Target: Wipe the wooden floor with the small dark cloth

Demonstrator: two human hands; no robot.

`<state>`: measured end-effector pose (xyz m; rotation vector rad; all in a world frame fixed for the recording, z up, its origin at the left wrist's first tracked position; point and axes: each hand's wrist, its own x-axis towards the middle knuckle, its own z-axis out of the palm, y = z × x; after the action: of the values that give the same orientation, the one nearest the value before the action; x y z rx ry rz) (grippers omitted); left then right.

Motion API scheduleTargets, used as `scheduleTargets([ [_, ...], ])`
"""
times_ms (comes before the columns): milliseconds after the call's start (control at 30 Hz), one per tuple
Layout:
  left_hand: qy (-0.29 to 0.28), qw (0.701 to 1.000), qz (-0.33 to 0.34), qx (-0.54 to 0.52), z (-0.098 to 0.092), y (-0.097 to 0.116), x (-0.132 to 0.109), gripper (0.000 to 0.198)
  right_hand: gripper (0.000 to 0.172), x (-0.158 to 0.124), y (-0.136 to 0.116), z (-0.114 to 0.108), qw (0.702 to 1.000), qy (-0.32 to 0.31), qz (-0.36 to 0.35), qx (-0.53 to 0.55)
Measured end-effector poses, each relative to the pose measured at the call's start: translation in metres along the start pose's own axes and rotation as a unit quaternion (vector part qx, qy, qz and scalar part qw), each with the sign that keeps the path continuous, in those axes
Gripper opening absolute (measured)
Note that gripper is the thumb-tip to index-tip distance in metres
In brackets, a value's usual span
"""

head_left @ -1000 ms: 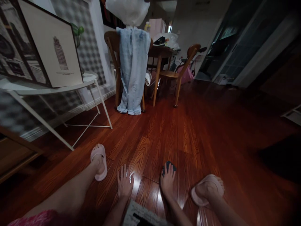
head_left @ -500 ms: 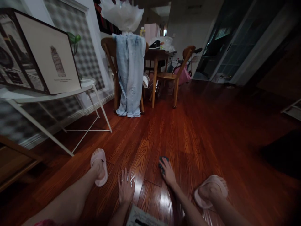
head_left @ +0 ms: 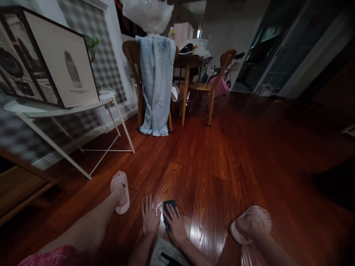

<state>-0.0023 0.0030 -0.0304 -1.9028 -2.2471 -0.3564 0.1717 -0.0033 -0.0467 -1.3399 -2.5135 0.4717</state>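
I sit on a glossy wooden floor [head_left: 216,166] with my legs stretched out. My left hand [head_left: 150,218] lies flat on the boards, fingers spread, holding nothing. My right hand [head_left: 174,228] presses a small dark teal cloth [head_left: 168,208] against the floor right beside the left hand, its fingers laid over the cloth. Pink slippers are on my left foot [head_left: 121,192] and my right foot [head_left: 249,223]. A grey patterned object [head_left: 166,255] lies between my forearms at the bottom edge.
A white metal side table [head_left: 69,111] with framed pictures [head_left: 55,70] stands at the left. Farther back are wooden chairs [head_left: 205,88], one draped with light blue jeans [head_left: 156,81], around a cluttered table. A dark glass door is at the right.
My right hand has slid the teal cloth leftward and toward me, ending right beside the left hand. The left hand has stayed flat on the floor.
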Motion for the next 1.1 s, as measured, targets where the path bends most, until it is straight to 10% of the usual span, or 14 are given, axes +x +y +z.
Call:
scheduleTargets([
  [133, 0.003, 1.000, -0.006, -0.003, 0.004, -0.001, -0.001, 0.058, 0.070, 0.004, 0.061, -0.045, 0.998, -0.011, -0.054, 0.011],
  [367, -0.016, 0.999, -0.016, -0.024, 0.001, 0.001, -0.001, 0.057, 0.059, -0.032, 0.201, -0.097, 0.927, 0.239, 0.279, -0.079],
  [533, -0.040, 0.998, -0.019, -0.042, -0.008, 0.001, 0.001, 0.057, 0.065, -0.037, 0.138, -0.052, 0.894, 0.287, 0.333, -0.086],
  [767, -0.023, 0.999, -0.021, -0.033, -0.010, 0.003, 0.001, 0.057, 0.079, -0.007, -0.004, 0.009, 0.999, 0.036, 0.034, -0.014],
  [933, -0.027, 0.999, -0.020, -0.029, -0.006, 0.003, 0.001, 0.057, 0.069, 0.005, 0.054, -0.037, 0.994, -0.038, -0.104, -0.008],
  [1100, -0.040, 0.998, -0.028, -0.044, -0.006, 0.003, 0.001, 0.057, 0.059, -0.005, 0.163, -0.085, 0.968, 0.161, 0.174, -0.077],
])
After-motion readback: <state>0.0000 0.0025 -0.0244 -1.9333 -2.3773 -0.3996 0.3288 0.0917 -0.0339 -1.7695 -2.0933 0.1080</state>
